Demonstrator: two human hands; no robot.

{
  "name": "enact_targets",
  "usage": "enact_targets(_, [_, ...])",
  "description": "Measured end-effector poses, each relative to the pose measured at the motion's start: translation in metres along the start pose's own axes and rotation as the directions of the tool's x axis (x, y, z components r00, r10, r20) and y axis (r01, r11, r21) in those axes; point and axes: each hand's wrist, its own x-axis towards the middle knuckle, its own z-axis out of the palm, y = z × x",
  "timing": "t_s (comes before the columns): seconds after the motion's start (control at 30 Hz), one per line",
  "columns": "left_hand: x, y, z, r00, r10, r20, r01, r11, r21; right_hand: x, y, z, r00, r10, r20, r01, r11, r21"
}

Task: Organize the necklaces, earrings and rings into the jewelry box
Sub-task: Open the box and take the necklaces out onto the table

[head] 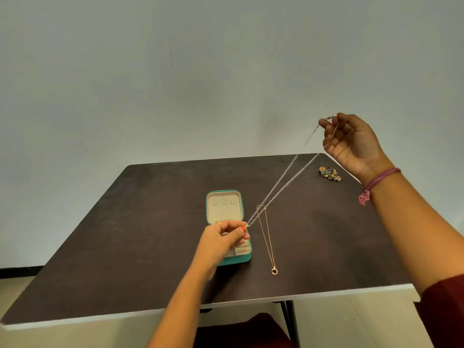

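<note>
Silver necklace pinched taut, left hand, right hand

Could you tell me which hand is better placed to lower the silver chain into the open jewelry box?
Left. The left hand pinches the silver chain's lower end right above the jewelry box; the right hand holds the clasp end high, far off.

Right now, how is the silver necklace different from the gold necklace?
The silver necklace is stretched taut in the air between the left hand and the raised right hand; the gold necklace lies untouched on the table. The silver one looks pale and beaded, the gold one fine, with a small ring pendant. Both are outside the jewelry box.
</note>
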Motion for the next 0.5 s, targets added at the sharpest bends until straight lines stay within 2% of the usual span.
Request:
enact_targets(0.13, [-0.023, -0.012, 0.022, 0.998, 0.053, 0.047, -0.055, 0.998, 0.039, 0.006, 0.007, -0.007, 0.995, -0.049, -0.084, 0.028, 0.971, -0.236])
enact_targets(0.3, [-0.045, -0.022, 0.043, 0.992, 0.115, 0.054, -0.120, 0.986, 0.118, 0.013, 0.012, -0.016, 0.988, -0.104, -0.118, 0.038, 0.888, -0.459])
enact_targets(0.4, [-0.056, -0.027, 0.054, 0.994, 0.101, 0.043, -0.105, 0.991, 0.085, 0.018, 0.016, -0.023, 0.991, -0.086, -0.098, 0.018, 0.836, -0.549])
enact_targets(0.5, [-0.061, -0.032, 0.064, 0.995, 0.080, 0.052, -0.083, 0.994, 0.064, 0.023, 0.020, -0.031, 0.993, -0.055, -0.103, -0.013, 0.824, -0.566])
